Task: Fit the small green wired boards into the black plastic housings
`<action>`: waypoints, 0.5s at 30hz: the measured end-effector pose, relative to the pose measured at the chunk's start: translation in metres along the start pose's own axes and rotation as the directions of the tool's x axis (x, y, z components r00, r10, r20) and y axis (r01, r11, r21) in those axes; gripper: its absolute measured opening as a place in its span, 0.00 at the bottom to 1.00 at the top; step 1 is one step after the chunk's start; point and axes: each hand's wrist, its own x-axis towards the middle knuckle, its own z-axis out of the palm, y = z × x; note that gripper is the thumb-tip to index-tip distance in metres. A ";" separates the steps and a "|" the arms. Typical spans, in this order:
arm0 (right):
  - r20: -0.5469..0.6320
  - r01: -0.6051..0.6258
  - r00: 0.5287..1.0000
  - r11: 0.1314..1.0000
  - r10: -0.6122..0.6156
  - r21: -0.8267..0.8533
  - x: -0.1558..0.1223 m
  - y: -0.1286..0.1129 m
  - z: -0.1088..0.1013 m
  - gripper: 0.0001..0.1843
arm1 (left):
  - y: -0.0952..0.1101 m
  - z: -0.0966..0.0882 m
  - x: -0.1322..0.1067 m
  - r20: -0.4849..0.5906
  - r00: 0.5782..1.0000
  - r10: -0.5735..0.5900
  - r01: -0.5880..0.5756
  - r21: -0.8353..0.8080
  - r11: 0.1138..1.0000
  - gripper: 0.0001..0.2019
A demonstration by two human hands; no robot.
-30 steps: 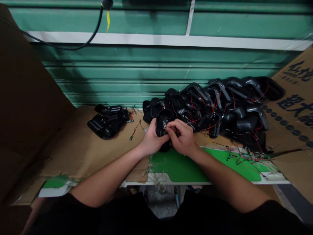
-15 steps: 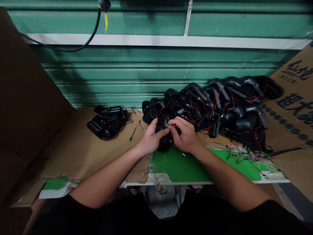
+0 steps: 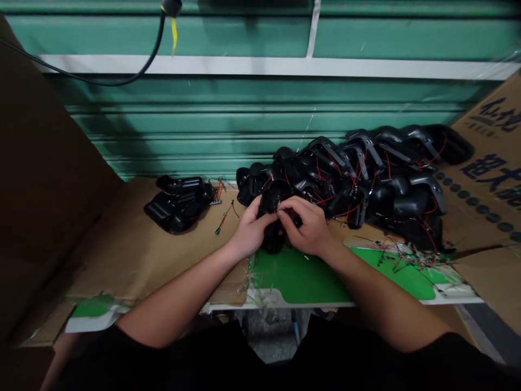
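Note:
A black plastic housing (image 3: 272, 217) stands upright at the far edge of the green mat (image 3: 301, 277). My left hand (image 3: 250, 231) wraps round its left side. My right hand (image 3: 307, 225) is curled against its right side, fingertips pinched at the housing's upper opening; what they pinch is too small to make out. Directly behind lies a big pile of black housings with red wires (image 3: 358, 179).
Two black housings (image 3: 179, 202) lie to the left on brown cardboard (image 3: 134, 250), with small wire bits (image 3: 223, 217) beside them. Loose red and black wires (image 3: 411, 258) litter the mat's right end. A green shutter wall (image 3: 228, 119) stands behind; cardboard walls flank both sides.
Both hands stay on the housing; my right fingers have shifted a little towards its top. Nothing else has moved.

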 end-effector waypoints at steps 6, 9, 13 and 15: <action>-0.011 -0.022 1.000 1.000 0.023 0.012 0.000 -0.001 -0.001 0.06 | -0.006 -0.001 0.000 -0.008 1.000 -0.011 0.011 0.043 0.999 0.27; -0.003 -0.007 1.000 1.000 0.007 -0.005 0.000 -0.001 0.002 0.07 | -0.009 -0.002 0.000 0.010 0.999 0.031 -0.032 0.090 0.995 0.29; -0.002 0.038 0.999 0.999 -0.038 -0.039 0.001 0.000 0.004 0.05 | -0.007 -0.001 -0.003 0.081 0.996 0.038 -0.046 0.102 0.994 0.29; -0.010 0.092 0.996 0.994 -0.093 -0.066 0.000 0.001 0.003 0.06 | -0.005 0.000 -0.005 0.112 0.994 0.006 -0.014 0.078 0.997 0.29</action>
